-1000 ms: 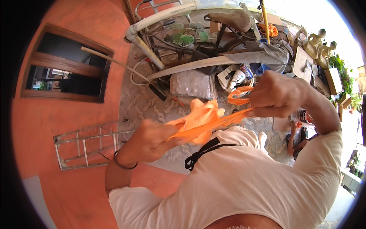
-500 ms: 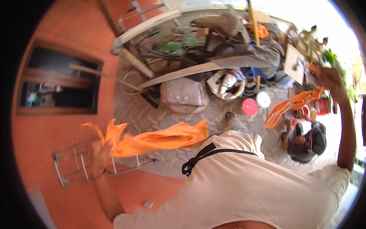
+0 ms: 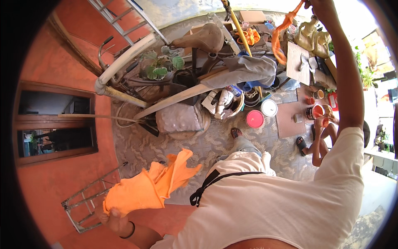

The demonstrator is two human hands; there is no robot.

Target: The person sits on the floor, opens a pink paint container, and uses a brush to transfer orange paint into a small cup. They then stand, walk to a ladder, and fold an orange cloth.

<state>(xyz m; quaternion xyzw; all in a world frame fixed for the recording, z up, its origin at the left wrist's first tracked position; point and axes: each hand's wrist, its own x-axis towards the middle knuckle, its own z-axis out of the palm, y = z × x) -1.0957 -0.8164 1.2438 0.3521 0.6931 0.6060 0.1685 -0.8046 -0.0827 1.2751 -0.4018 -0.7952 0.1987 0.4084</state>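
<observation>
My left hand point(image 3: 114, 219) is low at the left, gripping a bunched piece of orange cloth point(image 3: 149, 184) that fans up toward the middle. My right arm reaches high to the upper right, where my right hand point(image 3: 321, 5) pinches a narrow orange cloth strip point(image 3: 281, 35) that dangles down from it. The two orange pieces are separate and far apart. My white shirt with a black strap fills the lower middle.
A pile of clutter lies ahead: a bicycle saddle point(image 3: 201, 38), a potted plant point(image 3: 159, 66), grey cloth, buckets, a pink lid point(image 3: 254, 118) and a white lid point(image 3: 269, 107). A person point(image 3: 321, 137) sits at the right by paint tins. Orange wall and a metal rack point(image 3: 85, 203) at left.
My hands were together on the orange cloth, then pulled apart. My right hand rose high with the strip; my left dropped lower with the bigger piece.
</observation>
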